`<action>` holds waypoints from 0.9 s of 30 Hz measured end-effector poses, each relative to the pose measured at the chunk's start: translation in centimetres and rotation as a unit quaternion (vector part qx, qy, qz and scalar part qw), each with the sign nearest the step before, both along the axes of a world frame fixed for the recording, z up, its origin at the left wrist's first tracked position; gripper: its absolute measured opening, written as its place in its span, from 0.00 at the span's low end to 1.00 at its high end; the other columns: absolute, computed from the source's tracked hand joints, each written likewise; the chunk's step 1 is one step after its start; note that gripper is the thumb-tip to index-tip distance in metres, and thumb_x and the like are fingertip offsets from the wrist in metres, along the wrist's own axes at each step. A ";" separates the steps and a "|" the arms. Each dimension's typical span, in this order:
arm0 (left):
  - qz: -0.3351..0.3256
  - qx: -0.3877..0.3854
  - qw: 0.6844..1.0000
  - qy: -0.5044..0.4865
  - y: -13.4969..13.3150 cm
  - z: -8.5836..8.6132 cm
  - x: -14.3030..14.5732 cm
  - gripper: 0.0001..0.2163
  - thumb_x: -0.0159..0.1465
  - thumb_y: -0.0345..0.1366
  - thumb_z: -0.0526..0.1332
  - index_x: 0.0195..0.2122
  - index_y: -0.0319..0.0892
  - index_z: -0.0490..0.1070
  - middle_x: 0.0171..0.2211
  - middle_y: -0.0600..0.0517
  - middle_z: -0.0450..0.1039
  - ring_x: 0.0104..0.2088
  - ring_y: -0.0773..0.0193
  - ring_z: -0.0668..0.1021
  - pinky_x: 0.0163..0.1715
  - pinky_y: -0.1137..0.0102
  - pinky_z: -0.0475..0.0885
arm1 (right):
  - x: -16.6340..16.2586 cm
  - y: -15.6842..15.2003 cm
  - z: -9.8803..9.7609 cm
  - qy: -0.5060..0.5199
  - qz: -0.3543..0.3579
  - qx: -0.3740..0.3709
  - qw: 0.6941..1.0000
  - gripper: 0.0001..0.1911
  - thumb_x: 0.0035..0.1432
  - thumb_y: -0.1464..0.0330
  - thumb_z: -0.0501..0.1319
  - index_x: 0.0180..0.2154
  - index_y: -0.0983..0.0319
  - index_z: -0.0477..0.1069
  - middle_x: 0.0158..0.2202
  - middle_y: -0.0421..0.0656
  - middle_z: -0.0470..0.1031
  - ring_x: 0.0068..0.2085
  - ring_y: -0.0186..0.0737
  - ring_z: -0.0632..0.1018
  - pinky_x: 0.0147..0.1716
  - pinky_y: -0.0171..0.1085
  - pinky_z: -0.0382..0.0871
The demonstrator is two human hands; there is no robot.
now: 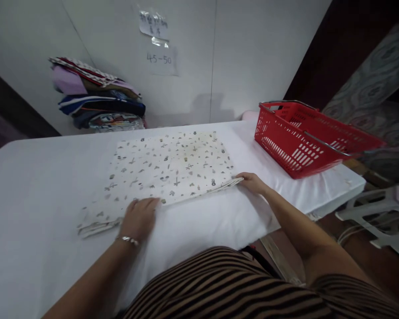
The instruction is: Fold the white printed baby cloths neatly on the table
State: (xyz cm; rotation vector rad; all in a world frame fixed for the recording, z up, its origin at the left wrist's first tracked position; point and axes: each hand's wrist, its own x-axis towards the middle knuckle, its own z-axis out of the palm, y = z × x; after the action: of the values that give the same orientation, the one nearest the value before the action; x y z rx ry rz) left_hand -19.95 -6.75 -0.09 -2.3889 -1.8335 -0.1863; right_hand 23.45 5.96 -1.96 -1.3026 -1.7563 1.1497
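Note:
A folded white cloth [173, 166] with small grey and brown printed motifs lies on the white-covered table [29, 199]. Its layered near edge faces me. My left hand [141, 217], with a bracelet at the wrist, rests on that near edge, left of its middle; the fingers lie over the fabric, stretched forward and slightly blurred. At the near right corner, my right hand [251, 182] pinches the cloth's layers, raising the edge a little off the table. The right fingertips are partly hidden by the fabric.
A red plastic basket [292, 141] with metal handles stands at the table's right end. Several folded fabrics are stacked in a pile [99, 99] at the back left, against the wall. Paper notes [159, 57] hang there. A white plastic stool [379, 217] is at the right.

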 end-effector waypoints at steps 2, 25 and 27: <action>-0.058 -0.013 0.998 -0.024 1.6 -0.2 3.8 0.19 0.58 0.27 0.49 0.50 0.41 0.67 0.48 0.46 0.71 0.49 0.57 0.70 0.53 0.58 0.58 | -0.1 0.3 0.3 0.001 0.010 -0.001 1.000 0.12 0.45 0.65 0.61 0.35 0.61 0.72 0.32 0.39 0.76 0.34 0.37 0.75 0.38 0.36 0.68; -0.114 -0.023 0.986 -0.116 7.3 -1.6 11.0 0.11 0.64 0.37 0.52 0.42 0.44 0.71 0.38 0.49 0.71 0.40 0.61 0.70 0.40 0.66 0.66 | -5.0 -1.3 1.8 -0.286 0.197 0.308 0.886 0.12 0.54 0.63 0.61 0.40 0.60 0.73 0.41 0.47 0.73 0.43 0.44 0.70 0.42 0.41 0.62; -0.110 -0.016 0.987 -0.120 7.3 -1.5 11.1 0.11 0.64 0.36 0.51 0.41 0.44 0.72 0.38 0.50 0.72 0.39 0.62 0.71 0.40 0.67 0.66 | -5.2 -1.4 1.7 -0.308 0.193 0.308 0.879 0.12 0.55 0.64 0.61 0.40 0.60 0.73 0.41 0.47 0.72 0.43 0.44 0.69 0.41 0.40 0.61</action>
State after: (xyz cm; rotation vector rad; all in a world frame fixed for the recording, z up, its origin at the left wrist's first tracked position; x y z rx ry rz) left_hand -8.83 0.56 -1.59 -2.6920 -1.6659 -0.4898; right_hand 18.26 4.53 -0.24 -0.9813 -2.6502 0.2593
